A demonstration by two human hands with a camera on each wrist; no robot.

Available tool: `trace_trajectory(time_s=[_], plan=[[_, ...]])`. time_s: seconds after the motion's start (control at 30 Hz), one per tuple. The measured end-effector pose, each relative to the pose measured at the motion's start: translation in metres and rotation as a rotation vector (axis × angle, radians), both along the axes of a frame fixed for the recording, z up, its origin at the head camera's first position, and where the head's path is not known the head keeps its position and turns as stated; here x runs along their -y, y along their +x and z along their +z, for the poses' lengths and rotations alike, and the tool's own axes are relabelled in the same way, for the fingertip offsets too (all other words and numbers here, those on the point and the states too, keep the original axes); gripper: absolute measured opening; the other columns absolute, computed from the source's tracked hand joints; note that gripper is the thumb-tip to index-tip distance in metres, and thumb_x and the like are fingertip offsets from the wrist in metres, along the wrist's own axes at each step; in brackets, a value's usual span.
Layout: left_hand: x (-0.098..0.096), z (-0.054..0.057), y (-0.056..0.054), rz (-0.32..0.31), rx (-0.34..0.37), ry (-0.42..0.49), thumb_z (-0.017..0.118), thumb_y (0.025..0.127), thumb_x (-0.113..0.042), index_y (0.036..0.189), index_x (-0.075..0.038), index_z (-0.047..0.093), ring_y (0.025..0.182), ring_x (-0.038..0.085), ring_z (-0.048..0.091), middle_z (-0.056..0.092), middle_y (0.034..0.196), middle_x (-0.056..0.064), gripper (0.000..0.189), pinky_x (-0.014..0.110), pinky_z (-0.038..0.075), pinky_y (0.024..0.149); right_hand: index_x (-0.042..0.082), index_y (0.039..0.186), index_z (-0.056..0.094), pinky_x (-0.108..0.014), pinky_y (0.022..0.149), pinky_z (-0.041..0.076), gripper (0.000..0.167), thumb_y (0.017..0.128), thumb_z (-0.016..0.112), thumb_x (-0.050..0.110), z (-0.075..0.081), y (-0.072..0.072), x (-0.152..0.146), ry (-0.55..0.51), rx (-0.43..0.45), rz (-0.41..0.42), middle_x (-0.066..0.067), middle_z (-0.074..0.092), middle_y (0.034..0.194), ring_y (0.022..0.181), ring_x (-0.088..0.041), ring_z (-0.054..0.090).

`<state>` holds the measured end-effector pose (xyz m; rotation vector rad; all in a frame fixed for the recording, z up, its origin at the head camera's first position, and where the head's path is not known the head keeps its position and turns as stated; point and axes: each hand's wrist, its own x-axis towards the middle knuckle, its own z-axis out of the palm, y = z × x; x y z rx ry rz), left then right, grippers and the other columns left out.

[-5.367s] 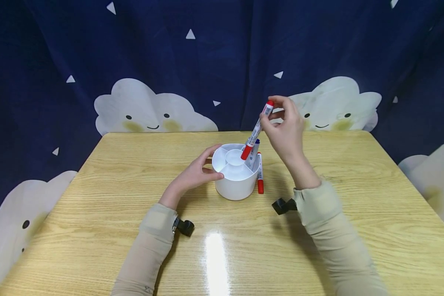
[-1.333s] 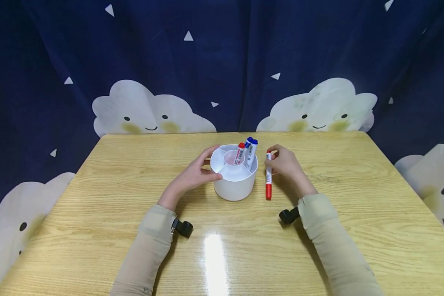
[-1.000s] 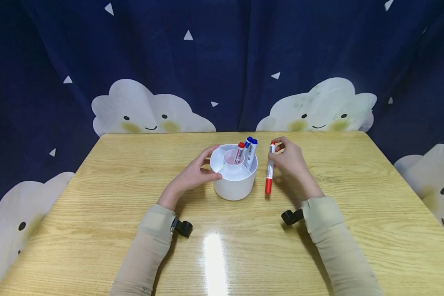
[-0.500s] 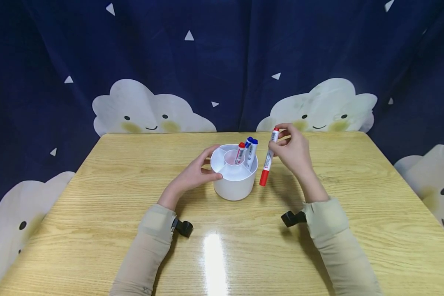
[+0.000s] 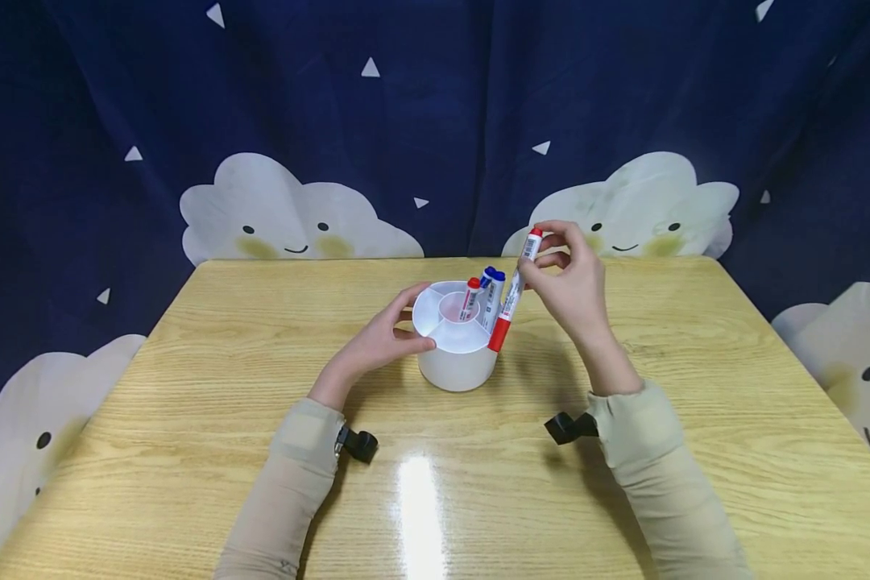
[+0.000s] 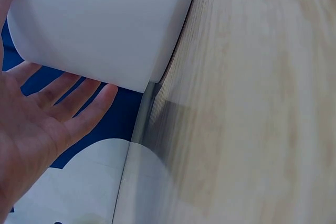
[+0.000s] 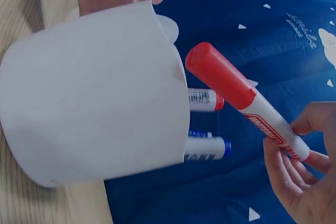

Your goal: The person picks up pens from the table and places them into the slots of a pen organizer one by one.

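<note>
A white round pen holder (image 5: 455, 370) with divided compartments stands on the table. My left hand (image 5: 377, 342) holds it from the left, thumb on the near rim and fingers round the far side. In my right hand (image 5: 573, 282), thumb and fingertips pinch the upper end of a red whiteboard marker (image 5: 515, 288). That marker tilts, its red cap low in front of the holder's right rim; the right wrist view shows the cap (image 7: 223, 77) outside the opening. Inside the holder, a red marker (image 5: 469, 301) leans in the centre cup, and two blue-ended markers (image 5: 494, 296) stand in a right-hand compartment.
The wooden table (image 5: 225, 362) reaches back to a dark blue curtain (image 5: 319, 97) printed with clouds and triangles. A black wrist camera (image 5: 569, 428) hangs by the right sleeve, another camera (image 5: 362, 445) by the left.
One red marker went from my right hand into the centre cup. The other red marker, earlier lying right of the holder, has been picked up, raised and brought left to the rim.
</note>
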<state>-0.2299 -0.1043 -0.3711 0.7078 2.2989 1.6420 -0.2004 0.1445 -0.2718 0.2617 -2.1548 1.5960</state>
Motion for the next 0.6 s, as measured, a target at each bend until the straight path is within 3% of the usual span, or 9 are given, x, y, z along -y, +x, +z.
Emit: trace_trajectory(time_s=[0.1,0.23,0.4,0.6], plan=[[0.0,-0.003,-0.001,0.006,-0.021,-0.009,0.072,0.078,-0.021,0.142,-0.029,0.025,0.116,0.027,0.044,0.04,0.129,0.005,0.081,0.039,0.047,0.089,-0.005,0.112,0.052,-0.02,0.052,0.052,0.038,0.075,0.058,-0.005,0.006,0.006,0.009,-0.035,-0.069,0.003,-0.009,0.053,0.088,0.063,-0.006,0.057],[0.001,-0.004,-0.002,0.005,-0.038,-0.009,0.073,0.077,-0.025,0.142,-0.03,0.026,0.114,0.025,0.046,0.04,0.129,0.003,0.08,0.036,0.048,0.087,-0.008,0.11,0.05,-0.015,0.054,0.05,0.037,0.075,0.059,-0.007,0.007,0.011,0.017,-0.005,-0.141,-0.001,-0.015,0.054,0.09,0.066,-0.008,0.056],[0.001,-0.004,-0.002,0.005,-0.036,-0.013,0.073,0.077,-0.025,0.141,-0.032,0.026,0.114,0.024,0.046,0.041,0.129,0.003,0.079,0.036,0.048,0.087,-0.008,0.11,0.049,-0.014,0.057,0.05,0.038,0.074,0.062,-0.008,0.001,0.015,0.024,0.072,-0.192,0.013,-0.02,0.055,0.094,0.07,-0.014,0.057],[0.001,-0.001,-0.001,0.012,-0.012,-0.029,0.072,0.078,-0.022,0.143,-0.026,0.024,0.116,0.026,0.044,0.04,0.13,0.004,0.082,0.038,0.047,0.089,-0.009,0.108,0.049,-0.015,0.058,0.051,0.038,0.073,0.064,-0.01,-0.009,0.021,0.029,0.099,-0.215,0.053,-0.021,0.055,0.094,0.074,-0.025,0.059]])
